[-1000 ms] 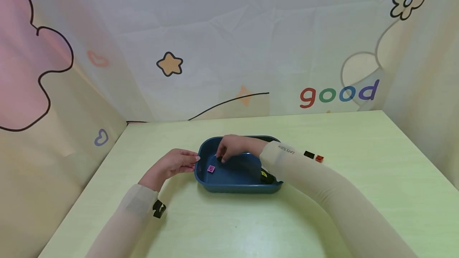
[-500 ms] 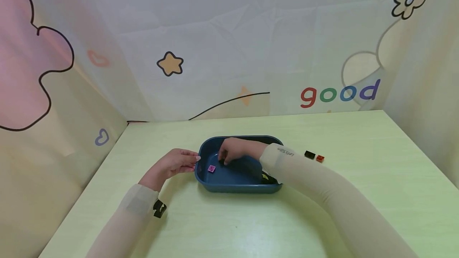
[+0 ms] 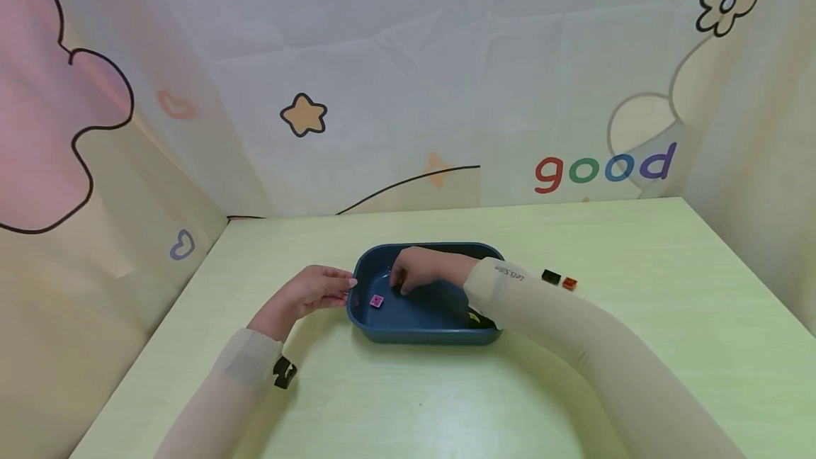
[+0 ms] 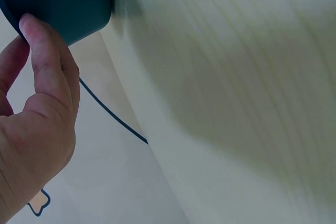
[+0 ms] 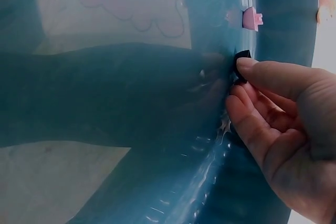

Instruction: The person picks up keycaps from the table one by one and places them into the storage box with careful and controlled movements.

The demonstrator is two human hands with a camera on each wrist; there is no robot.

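Note:
A dark blue plastic basin (image 3: pixel 421 337) sits on the table in the head view. My left hand (image 3: pixel 315 289) holds its left end, with fingertips at the rim; the left wrist view shows the fingers against the basin's outer wall. Inside the basin, my right hand (image 3: pixel 417 269) pinches a small black block (image 5: pixel 242 62) between thumb and fingers, close to the basin floor. A small pink block (image 3: pixel 377 301) with a raised stud lies on the floor near the left end. Part of a black thing with a yellow mark (image 3: pixel 478 319) shows near the right end, under my sleeve.
A black block (image 3: pixel 551 277) and an orange-red block (image 3: pixel 570 283) lie on the pale green table (image 3: pixel 408 402), right of the basin, beyond my right forearm. A patterned cloth (image 3: pixel 408 91) hangs behind the table. My right sleeve (image 3: pixel 561 317) crosses the basin's right end.
My right hand has shifted slightly right and lower inside the basin with the black block. The left hand stays at the rim, and the pink block has not moved.

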